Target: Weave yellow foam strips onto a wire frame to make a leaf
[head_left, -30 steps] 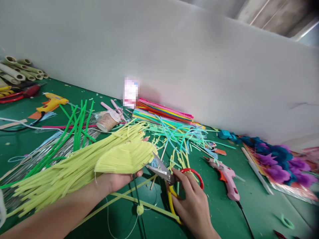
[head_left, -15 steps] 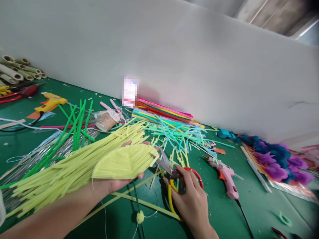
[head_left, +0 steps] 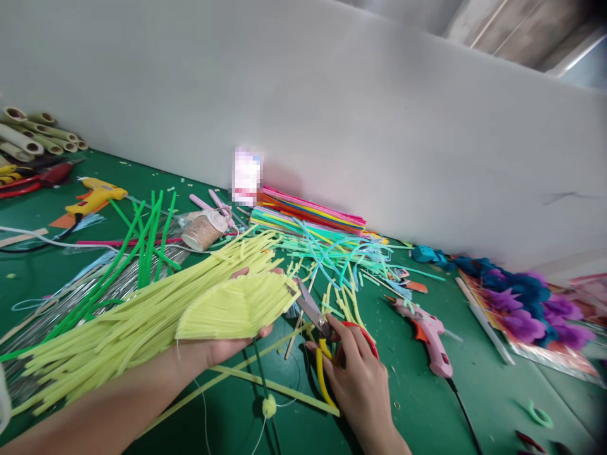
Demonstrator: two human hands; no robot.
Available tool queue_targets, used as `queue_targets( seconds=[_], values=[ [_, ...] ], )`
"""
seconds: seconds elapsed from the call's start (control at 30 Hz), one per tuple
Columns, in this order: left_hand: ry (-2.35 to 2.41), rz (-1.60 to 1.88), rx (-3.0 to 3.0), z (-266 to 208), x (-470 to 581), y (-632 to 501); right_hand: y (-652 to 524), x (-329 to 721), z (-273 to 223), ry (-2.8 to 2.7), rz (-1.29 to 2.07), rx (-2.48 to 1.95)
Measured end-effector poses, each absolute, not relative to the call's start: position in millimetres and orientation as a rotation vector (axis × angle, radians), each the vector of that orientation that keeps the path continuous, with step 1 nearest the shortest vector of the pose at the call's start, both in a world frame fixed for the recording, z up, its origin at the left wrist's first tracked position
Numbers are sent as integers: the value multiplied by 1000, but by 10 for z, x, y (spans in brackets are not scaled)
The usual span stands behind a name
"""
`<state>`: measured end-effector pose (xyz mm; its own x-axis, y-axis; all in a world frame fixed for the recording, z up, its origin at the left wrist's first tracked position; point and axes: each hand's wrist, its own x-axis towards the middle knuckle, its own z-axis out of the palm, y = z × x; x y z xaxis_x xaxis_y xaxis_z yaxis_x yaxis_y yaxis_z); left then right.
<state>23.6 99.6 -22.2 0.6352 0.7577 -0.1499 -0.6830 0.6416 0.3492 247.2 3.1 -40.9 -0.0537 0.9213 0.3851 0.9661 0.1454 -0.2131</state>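
A pale yellow leaf shape made of pipe cleaners rests in my left hand, held from beneath with the palm up and fingers curled behind it. My right hand grips scissors with red and yellow handles. Their blades meet the leaf's right-hand tip, at the ends of its strips. Below the leaf, a dark green stem runs down to a small yellow fuzzy knot with thin wire trailing from it. Loose yellow pipe cleaners lie in a thick bundle behind my left forearm.
A pink glue gun lies right of my right hand; a yellow glue gun is at left. Mint and blue pipe cleaners spread along the back, near a twine spool. Purple and teal flowers sit far right. A white wall stands behind.
The scissor blades have drawn closer together at the leaf's tip, and my right hand has closed and shifted slightly left. My left hand holds the leaf almost still.
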Motion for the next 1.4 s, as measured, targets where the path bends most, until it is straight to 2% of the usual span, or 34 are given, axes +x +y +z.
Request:
queue_targets(
  seconds=[0.3, 0.73, 1.07, 1.4],
  values=[
    [328, 856, 302, -197, 241, 988, 31, 2458, -445, -2035, -395, -1793],
    [324, 857, 251, -225, 222, 989, 52, 2445, -454, -2077, -462, -1815],
    [375, 850, 233, -201, 219, 984, 164, 2439, -312, -2244, -678, -1769],
    [375, 822, 227, -181, 224, 984, 230, 2433, -268, -2382, -700, -1697]
  ],
)
